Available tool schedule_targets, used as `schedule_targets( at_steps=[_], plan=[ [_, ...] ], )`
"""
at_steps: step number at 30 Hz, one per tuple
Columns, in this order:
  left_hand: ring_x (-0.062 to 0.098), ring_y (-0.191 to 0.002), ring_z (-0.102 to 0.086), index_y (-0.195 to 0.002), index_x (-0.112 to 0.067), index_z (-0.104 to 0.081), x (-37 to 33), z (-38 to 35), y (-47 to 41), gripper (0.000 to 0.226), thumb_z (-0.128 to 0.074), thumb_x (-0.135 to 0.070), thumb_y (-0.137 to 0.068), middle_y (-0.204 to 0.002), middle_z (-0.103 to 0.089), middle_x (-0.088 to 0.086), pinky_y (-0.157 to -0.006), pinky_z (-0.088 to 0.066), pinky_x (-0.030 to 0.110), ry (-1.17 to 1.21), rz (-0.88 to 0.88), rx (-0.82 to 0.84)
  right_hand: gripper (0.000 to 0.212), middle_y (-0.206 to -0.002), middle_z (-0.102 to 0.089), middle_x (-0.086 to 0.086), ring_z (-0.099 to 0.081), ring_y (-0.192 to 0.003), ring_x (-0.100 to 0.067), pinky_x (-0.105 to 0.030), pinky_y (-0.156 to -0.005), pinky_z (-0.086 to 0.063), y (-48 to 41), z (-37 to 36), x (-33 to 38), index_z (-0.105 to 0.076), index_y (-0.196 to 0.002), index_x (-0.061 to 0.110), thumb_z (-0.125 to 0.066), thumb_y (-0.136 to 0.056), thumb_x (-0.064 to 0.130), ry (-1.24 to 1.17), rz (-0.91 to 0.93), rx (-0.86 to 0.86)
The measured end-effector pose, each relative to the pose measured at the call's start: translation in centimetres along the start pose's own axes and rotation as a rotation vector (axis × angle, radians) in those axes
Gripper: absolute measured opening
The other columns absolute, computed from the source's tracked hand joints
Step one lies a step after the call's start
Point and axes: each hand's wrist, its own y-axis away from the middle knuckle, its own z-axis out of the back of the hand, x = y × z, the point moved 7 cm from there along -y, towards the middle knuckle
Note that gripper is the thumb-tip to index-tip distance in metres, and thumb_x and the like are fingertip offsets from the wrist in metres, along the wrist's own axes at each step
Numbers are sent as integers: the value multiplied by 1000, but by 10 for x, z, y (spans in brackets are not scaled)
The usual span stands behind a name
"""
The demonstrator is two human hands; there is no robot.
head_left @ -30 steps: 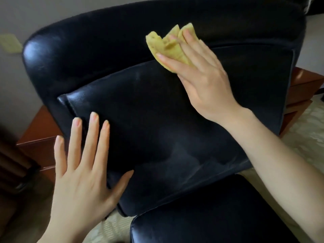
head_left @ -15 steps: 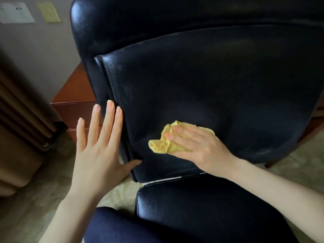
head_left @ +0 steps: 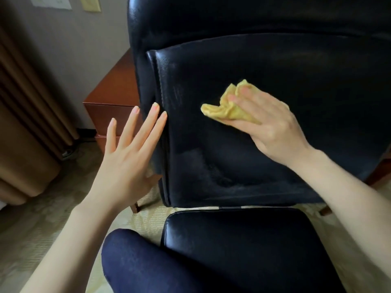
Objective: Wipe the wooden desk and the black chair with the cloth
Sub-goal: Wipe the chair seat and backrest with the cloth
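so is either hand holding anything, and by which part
The right hand holds the yellow cloth against the chair backrest, fingers over its right end, thumb at its lower edge. The left hand holds nothing.

Everything is dimly lit, a pale shine is seen on the black chair, and the right hand is a little blurred.
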Motion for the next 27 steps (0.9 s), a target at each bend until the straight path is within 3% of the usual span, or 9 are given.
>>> schedule_targets(
  at_steps=[6,11,15,21,24,27],
  plan=[
    [20,-147,7,-153,-20,3,22,4,18,126,-85,-15,-63,-160,8,-6,-114,1,50,14,114,16,42,-134,-54,-12,-44,-129,-32,-42,-108,-36,-74,-13,20,-62,-124,20,-51,-93,-6,9,-41,-119],
    [23,-147,4,-152,-17,0,32,5,31,116,-81,-10,-70,-159,4,-1,-115,0,51,39,180,30,37,-131,-57,-13,-49,-126,-32,-42,-109,-37,-81,-25,43,-64,-121,17,-47,-94,-2,37,-141,-185],
    [21,-146,6,-152,-14,-4,30,2,33,101,-71,-2,-77,-159,3,0,-116,0,51,71,198,32,34,-127,-60,-11,-53,-122,-31,-41,-105,-41,-77,-28,55,-68,-116,19,-48,-95,0,8,-112,-219],
    [17,-145,10,-152,-15,-5,22,-3,33,88,-50,13,-81,-157,6,-4,-116,6,41,145,213,-17,30,-127,-61,-3,-54,-122,-22,-34,-104,-40,-50,-48,92,-71,-112,20,-44,-100,13,-58,-5,-130],
    [17,-146,6,-151,-14,-14,21,0,36,78,-44,11,-84,-158,0,-2,-117,2,43,218,241,-71,23,-125,-62,-3,-55,-121,-20,-34,-103,-43,-30,-60,109,-72,-111,14,-52,-98,17,-115,26,-107],
    [19,-147,3,-151,-16,-16,16,2,37,82,-39,14,-78,-159,-3,-2,-117,-1,43,230,227,-96,22,-123,-64,-5,-55,-122,-20,-36,-98,-47,-5,-73,128,-70,-112,8,-63,-92,14,-198,121,-42]
  ],
)
